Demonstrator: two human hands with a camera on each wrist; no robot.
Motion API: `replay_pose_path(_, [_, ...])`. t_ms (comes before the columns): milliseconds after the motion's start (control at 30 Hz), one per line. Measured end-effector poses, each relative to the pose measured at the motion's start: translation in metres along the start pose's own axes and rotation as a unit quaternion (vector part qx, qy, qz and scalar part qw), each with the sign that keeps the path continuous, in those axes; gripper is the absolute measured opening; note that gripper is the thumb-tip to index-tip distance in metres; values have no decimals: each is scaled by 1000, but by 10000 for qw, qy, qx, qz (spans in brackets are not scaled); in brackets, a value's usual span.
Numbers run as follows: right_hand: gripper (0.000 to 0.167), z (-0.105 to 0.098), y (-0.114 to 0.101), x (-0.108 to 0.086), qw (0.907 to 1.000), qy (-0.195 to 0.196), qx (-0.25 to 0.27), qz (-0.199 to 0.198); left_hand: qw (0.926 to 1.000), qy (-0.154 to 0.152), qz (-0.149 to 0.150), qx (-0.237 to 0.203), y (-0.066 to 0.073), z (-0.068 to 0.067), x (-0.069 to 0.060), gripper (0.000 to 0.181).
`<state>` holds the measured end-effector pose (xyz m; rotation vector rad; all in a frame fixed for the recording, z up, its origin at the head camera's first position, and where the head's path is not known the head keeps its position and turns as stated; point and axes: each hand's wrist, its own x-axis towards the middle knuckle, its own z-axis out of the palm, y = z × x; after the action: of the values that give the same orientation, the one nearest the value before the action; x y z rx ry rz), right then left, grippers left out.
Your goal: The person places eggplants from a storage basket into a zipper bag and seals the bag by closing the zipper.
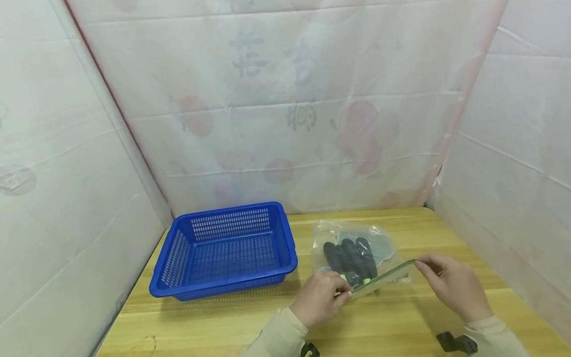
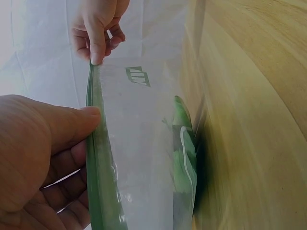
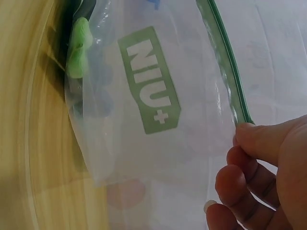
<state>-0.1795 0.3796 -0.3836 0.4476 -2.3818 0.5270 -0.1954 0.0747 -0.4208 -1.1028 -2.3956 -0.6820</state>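
A clear zip bag with a green zip strip lies on the table, its mouth edge lifted toward me. Inside are several dark purple eggplants with green stem ends. My left hand pinches the zip edge with thumb and fingers, toward the left end. My right hand pinches the right end of the same edge, so the strip is held straight between both hands. A green "NIU+" label shows on the bag in the right wrist view.
To the left of the bag stands a blue plastic basket with slotted walls. The wooden table is enclosed by pale printed cloth walls at the back and both sides.
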Motion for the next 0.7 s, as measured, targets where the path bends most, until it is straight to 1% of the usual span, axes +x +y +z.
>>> replay_pose_path(100, [11, -1, 1, 0, 9998, -8, 28, 212, 10000, -35, 20, -31, -1, -1, 1, 6])
replay_pose_path(233, [6, -2, 1, 1, 9982, -134, 95, 584, 10000, -40, 32, -81, -1, -2, 1, 5])
replay_pose_path(333, [5, -3, 1, 1, 9967, -213, 127, 768, 9999, -30, 39, -128, -1, -2, 1, 5])
replay_pose_path(533, [8, -2, 5, 0, 9951, -146, 326, 919, 9998, -44, -12, -168, -1, -3, 0, 5])
replay_pose_path(700, [5, 1, 14, -2, 9952, 80, 314, 918, 9998, -107, -90, -140, -2, -4, -1, 5])
